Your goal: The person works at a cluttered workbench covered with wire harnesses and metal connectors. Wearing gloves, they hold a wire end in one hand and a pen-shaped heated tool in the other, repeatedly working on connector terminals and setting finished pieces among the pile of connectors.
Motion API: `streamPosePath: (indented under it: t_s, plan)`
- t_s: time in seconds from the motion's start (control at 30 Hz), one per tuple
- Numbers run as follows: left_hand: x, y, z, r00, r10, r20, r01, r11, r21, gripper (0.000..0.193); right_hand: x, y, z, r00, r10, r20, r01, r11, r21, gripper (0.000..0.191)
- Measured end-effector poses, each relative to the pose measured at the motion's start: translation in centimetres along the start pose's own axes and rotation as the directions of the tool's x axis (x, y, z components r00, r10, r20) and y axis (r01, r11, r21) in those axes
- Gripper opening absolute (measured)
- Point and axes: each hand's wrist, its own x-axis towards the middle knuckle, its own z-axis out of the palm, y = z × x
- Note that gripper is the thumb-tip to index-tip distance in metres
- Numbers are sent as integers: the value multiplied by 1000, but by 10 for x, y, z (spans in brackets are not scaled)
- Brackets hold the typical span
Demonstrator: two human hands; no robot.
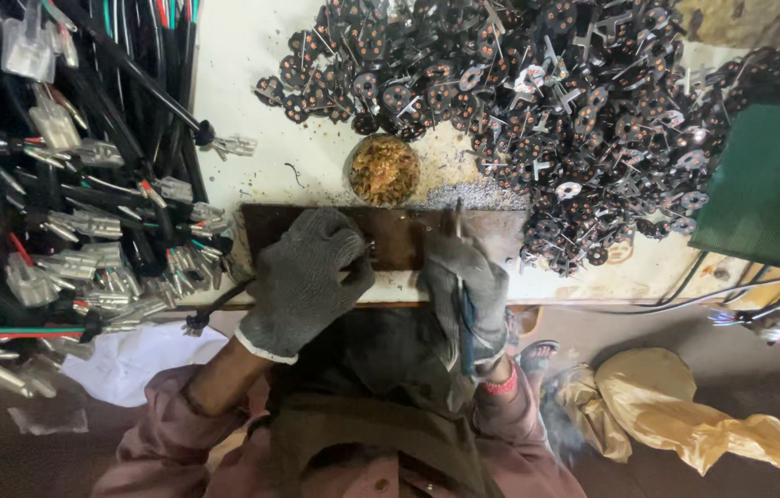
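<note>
Grey-gloved hands — two, left (305,277), right (465,293) — over one brown plate (399,235).

Here's the tabletop (251,55), and at its near edge lies a board (399,242). The left hand (307,277) rests on the board's left part, the right hand (465,290) on its right part, side by side and a little apart. A wire (219,304) runs out from under the left hand toward the left, over the table's edge. Just behind the board sits a small dish (383,169). Behind and to the right of it spreads a pile of plugs (547,92). Far left hangs a bundle of cables (67,184). At the right edge stands a box (773,184). Down on the floor, right of the person, lies a bag (685,410).
</note>
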Motion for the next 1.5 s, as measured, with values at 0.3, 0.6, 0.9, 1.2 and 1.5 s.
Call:
streamPosePath:
  t_s: [0.3, 0.6, 0.9, 1.2, 1.5]
  plan:
    - [0, -2, 2, 999, 26, -37, -27, 999, -37, 15, 53, -73, 28, 682, -695, 225, 466, 177, -867, 28]
    - [-1, -3, 0, 1000, 6, -16, -7, 998, -60, 14, 11, -81, 24, 863, -449, 232, 377, 265, -887, 43]
    - [-2, -2, 4, 998, 27, -53, -29, 999, -40, 13, 13, -92, 25, 786, -492, 373, 447, 36, -894, 41]
    - [-5, -6, 9, 997, 39, -64, -42, 998, -43, 13, 10, -99, 19, 762, -475, 440, 484, -33, -875, 42]
    - [3, 4, -2, 996, 36, -84, -39, 999, -33, 15, 13, -116, 9, 893, -278, 355, 266, -313, -912, 42]
